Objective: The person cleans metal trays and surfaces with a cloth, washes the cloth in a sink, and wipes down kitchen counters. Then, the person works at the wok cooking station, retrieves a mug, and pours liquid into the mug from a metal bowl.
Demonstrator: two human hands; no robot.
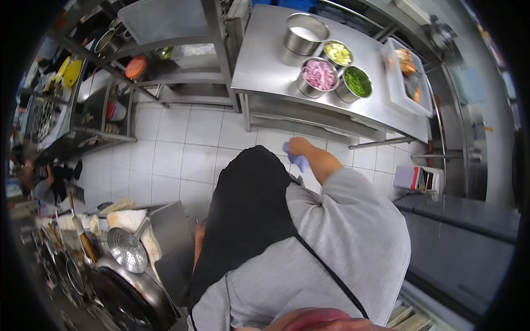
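Observation:
My right hand [298,145] is closed around a light blue cloth [300,161], which hangs below the fingers over the floor. The hand is in front of the steel table [265,49], apart from it. My left hand does not show; only a strip of the left forearm [200,240] appears beside the black apron [243,215]. On the table stand a steel pot [301,45] with white contents, and containers of sliced pink-purple onion [319,75], chopped green pieces [358,84] and pale yellow-green pieces [338,53].
A clear plastic bin [423,106] with orange-brown food sits at the table's right end. At lower left are a perforated skimmer [127,251] and a large wok [124,295]. Steel racks [182,83] stand to the left. Another person [47,179] is at far left.

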